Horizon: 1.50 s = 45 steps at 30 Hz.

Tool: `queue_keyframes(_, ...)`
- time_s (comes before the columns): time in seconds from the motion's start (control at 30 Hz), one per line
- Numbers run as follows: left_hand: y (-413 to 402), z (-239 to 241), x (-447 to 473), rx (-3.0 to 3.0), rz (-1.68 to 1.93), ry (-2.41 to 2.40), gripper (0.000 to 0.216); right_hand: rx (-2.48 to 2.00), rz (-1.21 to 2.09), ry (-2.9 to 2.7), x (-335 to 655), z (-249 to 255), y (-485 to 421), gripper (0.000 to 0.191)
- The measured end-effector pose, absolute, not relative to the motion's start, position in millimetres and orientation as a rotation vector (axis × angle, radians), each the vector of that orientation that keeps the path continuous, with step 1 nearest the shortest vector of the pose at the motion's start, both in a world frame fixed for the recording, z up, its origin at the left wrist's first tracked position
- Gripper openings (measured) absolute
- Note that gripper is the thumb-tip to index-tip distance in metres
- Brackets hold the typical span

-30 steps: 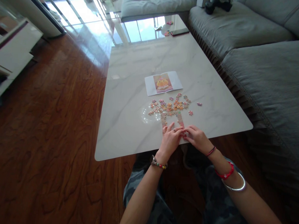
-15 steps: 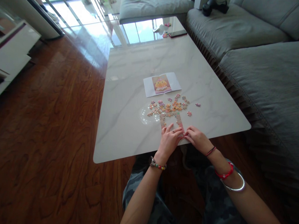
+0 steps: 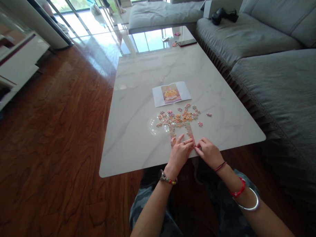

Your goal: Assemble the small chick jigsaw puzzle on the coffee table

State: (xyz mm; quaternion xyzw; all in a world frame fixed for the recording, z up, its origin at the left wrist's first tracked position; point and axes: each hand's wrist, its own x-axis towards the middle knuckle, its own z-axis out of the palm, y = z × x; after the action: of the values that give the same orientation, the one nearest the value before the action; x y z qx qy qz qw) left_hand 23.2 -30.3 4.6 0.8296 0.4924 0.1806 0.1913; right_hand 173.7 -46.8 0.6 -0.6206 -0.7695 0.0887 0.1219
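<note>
A partly joined jigsaw border (image 3: 172, 130) lies near the table's front edge, with bare table inside it. My left hand (image 3: 179, 153) rests over its lower part, fingers spread and fingertips touching the right side strip. At the lower right corner, the thumb and fingers of my right hand (image 3: 209, 153) are pinched together on a small pinkish puzzle piece (image 3: 194, 146), mostly covered by the fingertips. Loose puzzle pieces (image 3: 187, 115) lie in a heap just beyond the border. Behind them is a creased picture sheet (image 3: 157, 95) showing a yellow-orange figure.
The marble-patterned table (image 3: 136, 131) has a single pink piece (image 3: 200, 124) and a purple piece (image 3: 209, 114) right of the heap. A dark phone (image 3: 187, 42) lies at the far end. A grey sofa (image 3: 276, 77) runs along the right side.
The whole scene has shifted slightly down as the camera tilted up. Both hands stay at the border's lower right, with only a small shift in the right fingers.
</note>
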Motion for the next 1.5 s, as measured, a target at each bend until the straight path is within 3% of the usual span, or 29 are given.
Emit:
queue_keyframes(0.27, -29.3, 3.7, 23.6, 2.331, 0.515, 1.391, 0.019, -1.770, 0.313, -2.173, 174.6, -0.9, -45.6, 0.006)
queue_keyframes(0.5, -29.9, 4.0, 23.6, 2.321, 0.520, 1.385, 0.020, -1.754, 0.369, -2.192, 174.3, -1.1, -44.4, 0.012)
queue_keyframes(0.97, -36.1, 6.9, 39.8, 2.171, 0.508, 1.654, 0.020, -1.808, 0.040, -2.322, 160.8, 3.9, -56.2, 0.021)
queue_keyframes(1.37, -13.4, 21.7, 42.0, 2.162, 0.452, 1.609, 0.015, -1.593, 0.537, -1.871, 183.7, 10.0, -9.7, 0.017)
queue_keyframes(1.5, 23.6, 40.1, 25.8, 2.089, 0.687, 1.594, 0.013, -1.620, 0.572, -1.718, 189.5, 34.8, 41.3, 0.021)
